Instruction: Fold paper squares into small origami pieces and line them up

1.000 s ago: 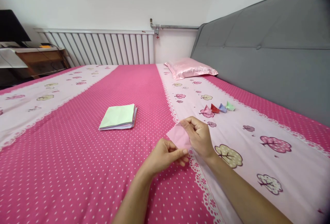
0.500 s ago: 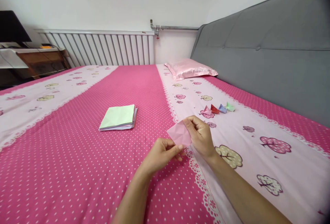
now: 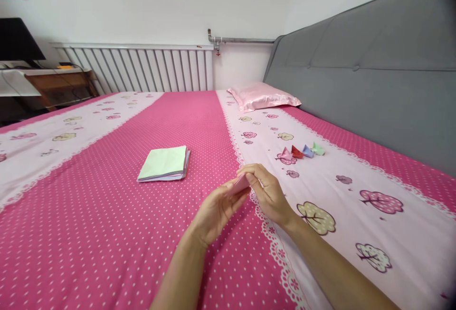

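Observation:
A small folded piece of pink paper (image 3: 241,184) is held above the bed, tilted so that only a narrow face of it shows. My left hand (image 3: 218,208) grips its left edge between thumb and fingers, palm turned up. From the right, my right hand (image 3: 265,193) pinches the upper right part, its fingers bent over the top edge. Much of the paper is hidden by the fingers. Beyond my hands to the left lies a stack of square paper sheets (image 3: 164,163), pale green on top with other colours below.
Small folded paper pieces stand in a row at the right: pink (image 3: 286,154), red (image 3: 297,152), blue (image 3: 308,151) and green (image 3: 318,148). A pink pillow (image 3: 262,96) lies at the back by the grey headboard (image 3: 374,77). The bedspread (image 3: 107,234) is pink with dots.
The pink paper has turned from showing its broad creased face to nearly edge-on. My left hand has rolled palm up and risen slightly; my right fingers have shifted left over the paper's top.

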`<state>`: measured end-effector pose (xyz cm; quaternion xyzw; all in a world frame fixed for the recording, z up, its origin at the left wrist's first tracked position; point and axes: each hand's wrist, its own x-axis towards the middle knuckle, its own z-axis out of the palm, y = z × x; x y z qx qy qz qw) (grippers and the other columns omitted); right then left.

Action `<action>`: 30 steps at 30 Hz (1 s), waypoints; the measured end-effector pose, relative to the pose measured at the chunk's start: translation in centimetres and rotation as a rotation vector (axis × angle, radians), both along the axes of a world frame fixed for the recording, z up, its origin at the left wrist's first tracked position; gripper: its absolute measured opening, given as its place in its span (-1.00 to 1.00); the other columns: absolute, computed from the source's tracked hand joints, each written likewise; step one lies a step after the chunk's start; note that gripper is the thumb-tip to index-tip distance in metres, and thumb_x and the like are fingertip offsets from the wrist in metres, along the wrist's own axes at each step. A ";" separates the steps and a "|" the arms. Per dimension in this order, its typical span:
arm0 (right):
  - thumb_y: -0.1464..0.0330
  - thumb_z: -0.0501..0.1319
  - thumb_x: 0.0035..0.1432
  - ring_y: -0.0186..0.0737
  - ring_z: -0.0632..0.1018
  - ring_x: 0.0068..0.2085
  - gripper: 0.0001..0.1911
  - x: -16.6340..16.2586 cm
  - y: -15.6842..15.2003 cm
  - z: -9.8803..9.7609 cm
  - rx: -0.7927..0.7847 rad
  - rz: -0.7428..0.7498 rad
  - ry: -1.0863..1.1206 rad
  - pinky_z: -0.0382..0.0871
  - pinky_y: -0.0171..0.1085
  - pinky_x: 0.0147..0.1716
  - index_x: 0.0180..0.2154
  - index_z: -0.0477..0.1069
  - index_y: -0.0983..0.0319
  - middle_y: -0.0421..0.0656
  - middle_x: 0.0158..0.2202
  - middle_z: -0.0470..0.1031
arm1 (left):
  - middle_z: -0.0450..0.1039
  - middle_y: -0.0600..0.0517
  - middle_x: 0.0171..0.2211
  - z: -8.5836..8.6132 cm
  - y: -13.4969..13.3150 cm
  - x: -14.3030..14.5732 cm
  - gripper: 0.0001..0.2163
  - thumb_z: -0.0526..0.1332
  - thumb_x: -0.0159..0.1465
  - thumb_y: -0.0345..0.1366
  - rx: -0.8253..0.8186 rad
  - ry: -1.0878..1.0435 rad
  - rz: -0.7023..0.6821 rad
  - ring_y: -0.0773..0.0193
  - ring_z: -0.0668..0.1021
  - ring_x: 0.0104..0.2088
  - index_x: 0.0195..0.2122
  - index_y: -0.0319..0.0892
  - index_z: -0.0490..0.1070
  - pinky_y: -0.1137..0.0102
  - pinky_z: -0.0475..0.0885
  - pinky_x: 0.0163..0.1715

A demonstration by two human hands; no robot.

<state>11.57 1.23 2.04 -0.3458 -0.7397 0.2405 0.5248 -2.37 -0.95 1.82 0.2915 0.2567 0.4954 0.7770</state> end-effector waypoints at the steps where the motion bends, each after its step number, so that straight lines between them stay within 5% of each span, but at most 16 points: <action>1: 0.36 -0.06 0.23 -0.21 0.40 -0.15 -0.76 0.0 -0.1 0.0 0.005 0.007 -0.001 0.25 -0.18 -0.09 -0.24 0.36 0.16 -0.14 -0.22 0.40 | 0.36 -0.15 -0.01 0.0 0.0 0.0 -0.72 0.10 0.16 -0.42 -0.002 -0.015 0.007 0.17 0.39 0.01 -0.10 -0.34 0.39 0.39 0.26 0.04; 11: 0.50 -0.01 0.13 -0.16 0.24 0.11 -0.57 -0.1 -0.5 0.3 0.034 0.048 -0.068 0.09 -0.02 0.10 0.03 0.19 0.08 -0.16 0.08 0.25 | 0.48 -0.17 -0.19 -0.2 0.3 0.0 -0.80 0.09 0.13 -0.44 -0.078 0.000 0.170 0.21 0.49 -0.12 -0.29 -0.38 0.46 0.43 0.36 -0.06; 21: 0.59 0.12 -0.06 -0.12 0.23 0.11 -0.74 0.1 0.0 -0.2 0.116 -0.082 -0.102 0.09 0.00 0.07 -0.39 0.42 0.13 -0.18 0.07 0.22 | 0.48 -0.12 -0.17 -0.1 0.8 0.1 -0.70 0.04 0.15 -0.40 -0.007 -0.004 0.365 0.21 0.49 -0.13 -0.11 -0.34 0.37 0.41 0.39 -0.12; 27: 0.68 0.04 -0.14 -0.09 0.20 0.11 -0.60 -0.1 -0.2 -0.5 0.180 -0.143 -0.139 0.12 0.06 0.04 -0.44 0.45 0.10 -0.27 0.10 0.18 | 0.35 -0.02 0.02 -0.3 0.5 0.2 -0.53 0.18 0.10 -0.41 0.169 0.039 0.333 0.23 0.40 0.00 0.07 -0.10 0.22 0.44 0.34 -0.09; 30: 0.65 0.06 -0.11 -0.08 0.19 0.11 -0.63 -0.3 -0.3 -0.6 0.223 -0.148 -0.154 0.11 0.07 0.05 -0.45 0.47 0.09 -0.28 0.11 0.16 | 0.40 -0.03 -0.04 -0.6 0.5 0.3 -0.53 0.26 0.04 -0.42 0.174 0.107 0.337 0.25 0.44 -0.06 0.02 -0.12 0.28 0.49 0.36 -0.15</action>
